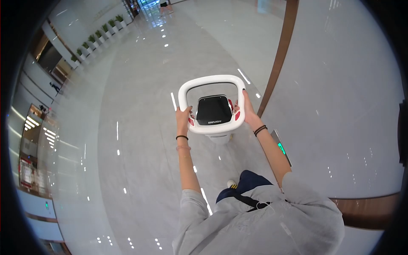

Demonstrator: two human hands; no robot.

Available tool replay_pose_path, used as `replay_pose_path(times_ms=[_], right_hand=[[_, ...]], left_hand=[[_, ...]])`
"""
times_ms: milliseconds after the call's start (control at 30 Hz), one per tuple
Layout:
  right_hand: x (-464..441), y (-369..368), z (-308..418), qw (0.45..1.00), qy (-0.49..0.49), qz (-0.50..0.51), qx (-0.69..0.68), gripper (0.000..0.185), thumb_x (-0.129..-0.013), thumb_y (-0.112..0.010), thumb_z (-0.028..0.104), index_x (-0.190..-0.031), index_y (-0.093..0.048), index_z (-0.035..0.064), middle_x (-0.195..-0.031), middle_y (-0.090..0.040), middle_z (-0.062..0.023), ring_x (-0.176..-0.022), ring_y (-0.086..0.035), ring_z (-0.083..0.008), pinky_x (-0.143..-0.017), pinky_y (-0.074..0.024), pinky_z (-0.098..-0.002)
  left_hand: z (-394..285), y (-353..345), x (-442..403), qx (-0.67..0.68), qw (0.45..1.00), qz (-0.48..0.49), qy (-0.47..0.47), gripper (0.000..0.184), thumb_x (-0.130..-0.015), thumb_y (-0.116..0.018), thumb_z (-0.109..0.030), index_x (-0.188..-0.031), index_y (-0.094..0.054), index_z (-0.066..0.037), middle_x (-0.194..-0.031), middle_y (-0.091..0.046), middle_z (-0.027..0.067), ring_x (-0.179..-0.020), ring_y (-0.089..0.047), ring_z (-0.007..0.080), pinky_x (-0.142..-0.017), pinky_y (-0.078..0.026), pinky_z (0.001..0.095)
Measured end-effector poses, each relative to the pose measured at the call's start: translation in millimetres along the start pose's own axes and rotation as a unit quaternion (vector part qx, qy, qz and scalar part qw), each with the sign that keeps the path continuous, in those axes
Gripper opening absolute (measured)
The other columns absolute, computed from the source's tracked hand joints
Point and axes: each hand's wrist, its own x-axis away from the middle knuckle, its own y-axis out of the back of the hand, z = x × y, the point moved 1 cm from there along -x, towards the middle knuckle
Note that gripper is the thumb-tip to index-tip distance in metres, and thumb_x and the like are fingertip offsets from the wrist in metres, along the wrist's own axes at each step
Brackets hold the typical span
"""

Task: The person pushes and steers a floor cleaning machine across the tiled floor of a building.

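A white rounded handle frame (212, 79) with red patches at its lower corners stands in front of my body. Inside its lower part is a black panel (214, 110) lettered "AVENTURIER". Wrapped round the left side of the frame is my left hand (184, 115), a dark band and a pale band on that wrist. The frame's right side is held in my right hand (248, 108), with dark bands on the wrist. Part of a white base (220, 138) shows beneath the frame; the rest of it is hidden.
Glossy grey floor (144, 106) reflects the lights. Potted plants (99, 36) line the wall at the upper left. A person (165, 5) is at the top, far off. A brown-edged wall (280, 55) and a green lit sign (281, 148) are on the right.
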Motion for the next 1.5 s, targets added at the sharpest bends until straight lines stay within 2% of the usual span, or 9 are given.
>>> replay_pose_path(times_ms=[367, 467, 567, 667, 800, 1067, 1200, 1367, 1500], right_hand=[[33, -16, 12, 0.999, 0.046, -0.004, -0.02, 0.052, -0.078, -0.05, 0.06, -0.065, -0.042, 0.0102, -0.051, -0.039, -0.0017, -0.037, -0.04, -0.0108, -0.035, -0.0362, -0.0253], [58, -17, 10, 1.0, 0.006, 0.015, -0.024, 0.052, -0.079, -0.049, 0.059, -0.064, -0.042, 0.0105, -0.051, -0.039, -0.0017, -0.036, -0.039, -0.011, -0.034, -0.0359, -0.0243], [89, -8, -5, 0.999, -0.014, 0.026, 0.022, 0.055, -0.079, -0.044, 0.064, -0.066, -0.048, 0.0103, -0.05, -0.042, -0.0017, -0.035, -0.039, -0.0095, -0.032, -0.0322, -0.0211], [98, -7, -20, 0.998, -0.047, -0.033, -0.022, 0.054, -0.081, -0.041, 0.062, -0.071, -0.049, 0.0094, -0.05, -0.042, -0.0036, -0.035, -0.038, -0.0114, -0.033, -0.0321, -0.0237], [96, -15, -15, 0.999, -0.036, -0.004, -0.038, 0.051, -0.083, -0.04, 0.059, -0.072, -0.046, 0.0095, -0.053, -0.043, -0.0043, -0.036, -0.036, -0.0122, -0.035, -0.0321, -0.0239], [108, 9, -39, 0.991, -0.019, -0.017, -0.133, 0.049, -0.084, -0.044, 0.055, -0.077, -0.046, 0.0074, -0.054, -0.043, -0.0037, -0.039, -0.041, -0.0123, -0.039, -0.0379, -0.0272], [113, 12, -52, 0.992, 0.01, -0.036, -0.121, 0.049, -0.084, -0.044, 0.055, -0.074, -0.047, 0.007, -0.056, -0.048, -0.0058, -0.039, -0.046, -0.0144, -0.038, -0.0418, -0.0289], [125, 14, -79, 0.983, 0.028, -0.1, -0.15, 0.046, -0.088, -0.04, 0.048, -0.075, -0.046, 0.0051, -0.056, -0.048, -0.0074, -0.039, -0.047, -0.0161, -0.036, -0.0402, -0.0282], [115, 24, -125, 0.985, 0.071, -0.082, -0.136, 0.046, -0.089, -0.038, 0.042, -0.07, -0.047, 0.0015, -0.056, -0.048, -0.0091, -0.04, -0.048, -0.0175, -0.036, -0.0396, -0.0294]], left_hand=[[-20, 8, 25, 0.019, 0.998, 0.0, -0.055, 0.027, -0.07, -0.059, -0.007, -0.091, -0.043, 0.003, -0.065, -0.051, 0.0083, -0.045, -0.052, 0.0155, -0.041, -0.043, 0.0283], [-43, 19, 61, 0.0, 0.999, -0.012, -0.049, 0.027, -0.071, -0.058, -0.007, -0.092, -0.043, 0.002, -0.066, -0.051, 0.0078, -0.048, -0.052, 0.0145, -0.042, -0.042, 0.0277], [-15, 34, 80, -0.059, 0.994, -0.02, -0.088, 0.035, -0.075, -0.058, -0.008, -0.104, -0.043, 0.002, -0.07, -0.052, 0.0075, -0.05, -0.051, 0.0125, -0.044, -0.041, 0.0254], [-40, 26, 104, -0.031, 0.999, -0.012, 0.022, 0.028, -0.075, -0.057, -0.006, -0.096, -0.039, -0.002, -0.064, -0.049, 0.0061, -0.044, -0.051, 0.0139, -0.039, -0.04, 0.0253], [-29, 27, 82, -0.024, 0.998, -0.022, 0.047, 0.025, -0.074, -0.058, -0.005, -0.09, -0.039, -0.003, -0.062, -0.047, 0.0057, -0.043, -0.05, 0.0143, -0.037, -0.04, 0.0259], [-5, 28, 79, -0.038, 0.998, 0.044, 0.017, 0.024, -0.074, -0.057, -0.008, -0.091, -0.042, -0.003, -0.063, -0.049, 0.0059, -0.044, -0.049, 0.0123, -0.039, -0.041, 0.025], [-25, 25, 80, -0.062, 0.996, 0.06, 0.034, 0.025, -0.073, -0.056, -0.007, -0.093, -0.042, -0.002, -0.063, -0.049, 0.0058, -0.044, -0.048, 0.0121, -0.04, -0.041, 0.0242], [-14, 30, 74, -0.088, 0.992, 0.082, 0.04, 0.026, -0.07, -0.055, -0.005, -0.093, -0.042, -0.002, -0.061, -0.047, 0.0058, -0.042, -0.047, 0.0126, -0.039, -0.039, 0.0247], [25, 41, 47, -0.093, 0.989, 0.11, 0.032, 0.024, -0.07, -0.055, -0.004, -0.091, -0.043, -0.001, -0.06, -0.047, 0.0061, -0.04, -0.046, 0.0133, -0.038, -0.038, 0.0251]])
